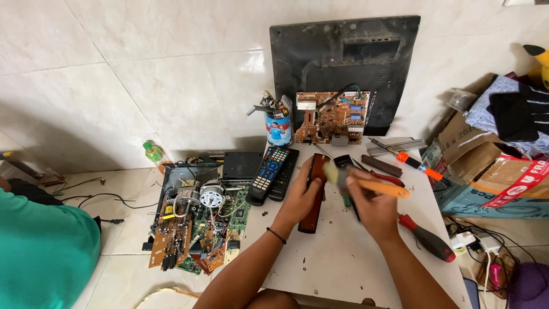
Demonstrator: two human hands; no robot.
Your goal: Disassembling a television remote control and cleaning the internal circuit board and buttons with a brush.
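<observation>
- My left hand (300, 197) is clamped on the dark reddish-brown remote casing (313, 194), fingers wrapped over its left edge around mid-length, pinning it flat on the white bench (343, 257).
- Casing long axis runs 12 to 6, near end toward me, far end up by the two black remotes (273, 171), which lie at its 9–10 o'clock.
- My right hand (374, 209) is closed round the orange handle of a brush (366, 184); handle points out to 3 o'clock, bristles toward 9.
- Bristle head sits over the casing's upper part, at about 1 o'clock from my left hand. Brush lies roughly crosswise to the casing axis. Motion blur, so I can't tell if the bristles touch.
- Right hand is just beside the casing at its 3 o'clock; left is the one on it.
- Red-handled screwdriver (429, 240) lies at 4 o'clock of my right hand, apart from it.
- Brown circuit board (334, 117) leans upright at 12 o'clock against a black panel (343, 63).
</observation>
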